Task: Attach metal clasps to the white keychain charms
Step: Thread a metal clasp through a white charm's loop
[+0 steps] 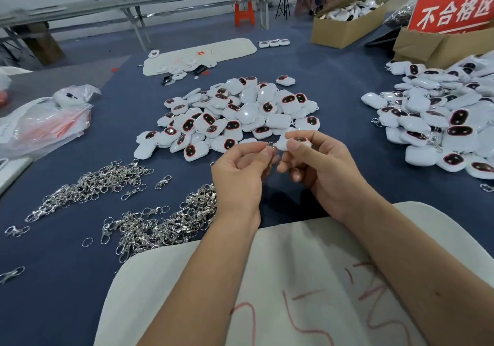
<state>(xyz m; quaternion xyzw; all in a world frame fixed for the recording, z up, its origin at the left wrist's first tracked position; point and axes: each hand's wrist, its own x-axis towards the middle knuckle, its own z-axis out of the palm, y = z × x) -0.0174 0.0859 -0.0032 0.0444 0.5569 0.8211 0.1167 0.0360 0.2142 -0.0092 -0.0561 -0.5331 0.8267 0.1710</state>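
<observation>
My right hand point(318, 169) pinches a white charm point(295, 141) with a dark oval face, held above the blue table. My left hand point(240, 174) pinches a small metal clasp ring point(270, 145) right at the charm's left edge. Behind my hands lies a heap of white charms point(235, 115). Two heaps of loose metal clasps sit to the left, one point(91, 185) farther out and one point(165, 225) closer to me.
A second pile of charms point(441, 123) with clasps on them fills the right side. A white board point(307, 278) lies under my forearms. Plastic bags point(45, 123) sit at the left, cardboard boxes point(344, 24) and a red sign point(451, 11) at the back right.
</observation>
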